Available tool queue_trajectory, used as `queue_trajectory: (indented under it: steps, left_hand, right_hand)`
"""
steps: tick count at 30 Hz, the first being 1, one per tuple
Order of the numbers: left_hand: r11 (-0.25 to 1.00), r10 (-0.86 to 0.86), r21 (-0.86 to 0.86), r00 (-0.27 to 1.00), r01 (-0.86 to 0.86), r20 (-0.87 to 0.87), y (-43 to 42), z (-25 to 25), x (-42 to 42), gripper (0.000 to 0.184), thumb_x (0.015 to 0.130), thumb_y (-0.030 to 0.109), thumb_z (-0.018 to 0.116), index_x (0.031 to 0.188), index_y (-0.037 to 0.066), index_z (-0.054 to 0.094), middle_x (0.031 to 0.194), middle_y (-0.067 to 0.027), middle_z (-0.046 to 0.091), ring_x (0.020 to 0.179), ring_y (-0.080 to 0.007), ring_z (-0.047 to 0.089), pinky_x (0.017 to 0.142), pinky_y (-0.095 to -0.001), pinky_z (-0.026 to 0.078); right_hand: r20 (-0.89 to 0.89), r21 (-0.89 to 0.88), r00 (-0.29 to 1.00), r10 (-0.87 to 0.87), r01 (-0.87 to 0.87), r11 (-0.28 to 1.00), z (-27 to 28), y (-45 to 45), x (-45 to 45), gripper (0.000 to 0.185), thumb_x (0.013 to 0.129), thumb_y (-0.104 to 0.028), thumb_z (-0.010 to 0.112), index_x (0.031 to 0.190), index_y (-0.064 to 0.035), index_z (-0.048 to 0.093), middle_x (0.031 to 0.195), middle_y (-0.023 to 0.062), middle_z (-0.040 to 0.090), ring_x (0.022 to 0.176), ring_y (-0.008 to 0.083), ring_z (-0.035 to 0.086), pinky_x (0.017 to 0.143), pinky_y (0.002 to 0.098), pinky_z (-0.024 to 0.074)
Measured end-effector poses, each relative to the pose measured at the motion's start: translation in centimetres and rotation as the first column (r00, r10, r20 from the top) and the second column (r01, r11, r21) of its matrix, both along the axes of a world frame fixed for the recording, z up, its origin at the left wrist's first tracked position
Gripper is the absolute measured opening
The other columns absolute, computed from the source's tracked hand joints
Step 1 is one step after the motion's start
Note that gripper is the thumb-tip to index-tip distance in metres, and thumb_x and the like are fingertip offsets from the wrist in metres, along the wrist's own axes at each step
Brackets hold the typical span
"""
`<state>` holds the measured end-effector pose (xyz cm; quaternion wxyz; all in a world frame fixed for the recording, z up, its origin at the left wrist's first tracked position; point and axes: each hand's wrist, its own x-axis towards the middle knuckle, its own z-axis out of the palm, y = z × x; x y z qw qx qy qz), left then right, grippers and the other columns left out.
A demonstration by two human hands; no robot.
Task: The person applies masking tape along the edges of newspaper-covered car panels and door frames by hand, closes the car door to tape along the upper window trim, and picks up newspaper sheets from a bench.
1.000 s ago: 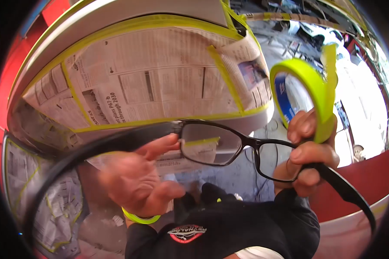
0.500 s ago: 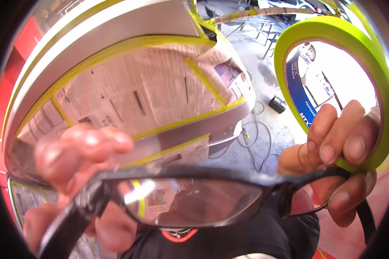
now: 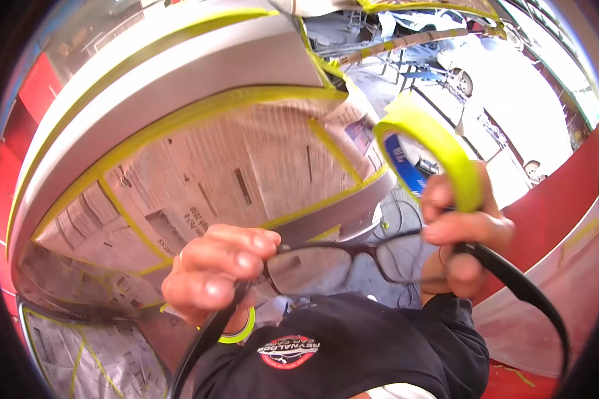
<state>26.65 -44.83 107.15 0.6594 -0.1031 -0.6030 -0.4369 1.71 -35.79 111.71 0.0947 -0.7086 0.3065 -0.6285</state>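
Observation:
Black-framed glasses (image 3: 311, 269) are held in front of the chest between both hands. My left hand (image 3: 219, 269) pinches the frame near its left hinge, with the fingers closed and one temple hanging below. On the other side, my right hand (image 3: 466, 229) grips the frame by the right hinge. A roll of yellow-green tape (image 3: 460, 163) with a blue inner core also hangs on the fingers of my right hand. Another yellow-green ring (image 3: 241, 330) circles my left wrist.
A car body panel (image 3: 160, 123) covered with newspaper (image 3: 246, 159) and yellow tape edges fills the left and middle. Taped newspaper (image 3: 93, 352) covers another panel at lower left. A red panel (image 3: 546, 233) stands at right, a white car (image 3: 526, 93) behind. Cables (image 3: 399, 209) lie on the floor.
The glasses have moved away from the camera and down. My left hand has closed on their left side. The tape roll has moved left and farther from the camera with my right hand.

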Motion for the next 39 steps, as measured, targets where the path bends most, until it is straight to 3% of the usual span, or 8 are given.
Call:
queue_trajectory:
  steps: [8,14,18,21,24,27,31,39]
  left_hand:
    - [0.988,-0.139,-0.071,0.987,0.134,-0.081,2.9,4.3,2.5,0.047,0.078,0.006,0.081,0.118,0.03,0.07,0.106,0.0068,0.06,0.104,-0.0143,0.054,0.097,-0.0378,0.046]
    - [0.839,-0.45,-0.071,0.763,0.539,0.464,2.3,8.9,7.3,0.015,0.088,0.01,0.074,0.101,0.018,0.074,0.118,0.0119,0.065,0.104,-0.0054,0.064,0.097,-0.024,0.052]
    - [0.872,-0.386,-0.387,0.907,0.298,-0.17,2.7,7.0,0.2,0.016,0.084,0.005,0.076,0.095,0.015,0.072,0.105,0.0086,0.067,0.098,-0.0056,0.063,0.094,-0.0241,0.053]
    - [0.749,-0.12,-0.618,0.867,-0.24,-0.483,1.7,8.1,-1.7,0.019,0.081,0.001,0.077,0.092,0.016,0.072,0.108,0.0097,0.066,0.099,-0.0053,0.063,0.095,-0.0255,0.053]
    - [0.781,-0.317,-0.612,0.924,0.126,-0.215,3.0,7.4,-1.6,0.025,0.091,0.016,0.07,0.115,0.009,0.069,0.127,0.0002,0.063,0.098,-0.0069,0.063,0.093,-0.0251,0.053]
    - [0.981,0.086,-0.121,0.899,-0.152,-0.43,4.1,5.9,-3.9,0.035,0.081,0.025,0.074,0.109,0.01,0.061,0.099,0.0004,0.055,0.1,-0.0155,0.053,0.084,-0.0324,0.049]
    - [0.805,0.562,-0.097,0.7,-0.586,0.44,-1.7,-1.9,-4.9,0.02,0.083,-0.003,0.068,0.103,-0.002,0.068,0.093,-0.0157,0.072,0.085,-0.026,0.069,0.075,-0.0346,0.054]
    - [0.849,0.296,0.14,0.678,-0.509,0.673,-7.2,-7.1,-11.5,0.03,0.09,0.005,0.071,0.118,-0.002,0.065,0.097,-0.012,0.072,0.088,-0.0186,0.07,0.081,-0.0285,0.055]
  right_hand:
    - [0.253,0.008,0.943,0.216,-0.226,0.974,3.4,3.3,3.2,0.032,0.078,-0.018,0.071,0.105,-0.0096,0.055,0.094,0.0069,0.045,0.083,0.0168,0.044,0.066,0.028,0.0371]
    - [0.12,-0.167,0.952,0.281,-0.26,0.951,3.9,4.1,1.7,0.035,0.08,-0.019,0.07,0.109,-0.0089,0.054,0.096,0.0069,0.048,0.084,0.0188,0.046,0.067,0.0301,0.0389]
    - [0.062,-0.309,0.969,0.239,-0.209,0.928,3.8,6.1,0.2,0.035,0.082,-0.02,0.069,0.112,-0.0078,0.055,0.098,0.0077,0.052,0.084,0.0205,0.048,0.067,0.0323,0.0407]
    - [0.019,-0.393,0.996,0.085,-0.071,0.917,3.8,6.8,-1.5,0.035,0.084,-0.021,0.069,0.114,-0.0069,0.056,0.099,0.0084,0.055,0.085,0.0218,0.05,0.067,0.0339,0.0421]
    - [0.007,-0.494,0.962,-0.272,0.24,0.836,2.9,7.8,-4.1,0.035,0.086,-0.022,0.068,0.115,-0.006,0.056,0.1,0.0091,0.057,0.085,0.0231,0.051,0.068,0.0355,0.0435]
    - [-0.034,-0.357,0.718,-0.695,0.641,0.679,0.1,6.5,-5.9,0.035,0.088,-0.023,0.067,0.117,-0.0052,0.057,0.102,0.0097,0.06,0.086,0.0243,0.053,0.068,0.0371,0.0448]
    - [-0.148,0.278,0.877,-0.456,0.48,0.832,-3.2,-2.3,-7.3,0.064,0.09,-0.005,0.064,0.149,-0.0065,0.038,0.103,0.0154,0.071,0.084,0.0248,0.069,0.078,0.0357,0.0532]
    - [-0.344,0.394,0.929,-0.137,0.275,0.877,-6.6,-7.1,-8.5,0.082,0.086,-0.002,0.067,0.155,-0.004,0.022,0.101,0.0189,0.071,0.096,0.0315,0.071,0.087,0.0384,0.0521]
